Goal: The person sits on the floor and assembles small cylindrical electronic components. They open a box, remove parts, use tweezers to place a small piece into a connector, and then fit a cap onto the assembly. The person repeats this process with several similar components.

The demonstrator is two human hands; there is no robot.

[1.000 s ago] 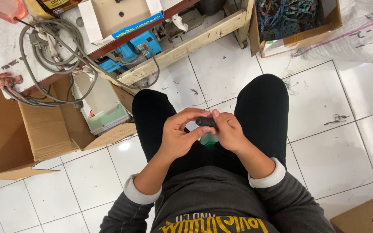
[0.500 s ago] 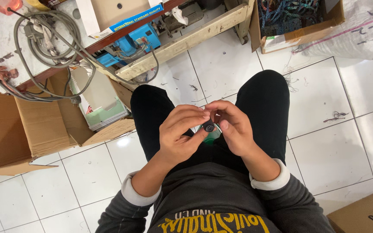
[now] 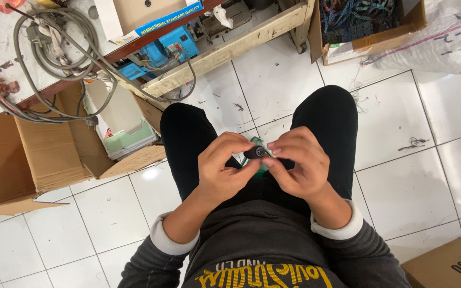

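— In the head view, what sits between the hands?

— A small black cylindrical part (image 3: 254, 152), just above the middle of the frame, over the person's lap. Its round end face points toward the camera. Something green (image 3: 261, 160) shows just behind it, mostly hidden, so I cannot tell what it is.

— How would it handle?

— My guess is light and rigid, a hard plastic or metal piece. It is smooth and small, so it could slip or drop to the tiled floor (image 3: 401, 176). A pinch across its short body, from opposite sides, looks the safest hold.

— And the fingers?

— The left hand (image 3: 225, 170) has its fingers (image 3: 230, 143) curled narrow around the part's left side, thumb underneath. The right hand (image 3: 300, 165) meets it from the right, fingertips (image 3: 273, 145) closed to a narrow pinch touching the part's end. Both hold it together.

— Anything around?

— An open cardboard box (image 3: 54, 144) at the left, grey cables (image 3: 60, 37) at the upper left, and a box of coloured wires (image 3: 358, 18) at the top right.
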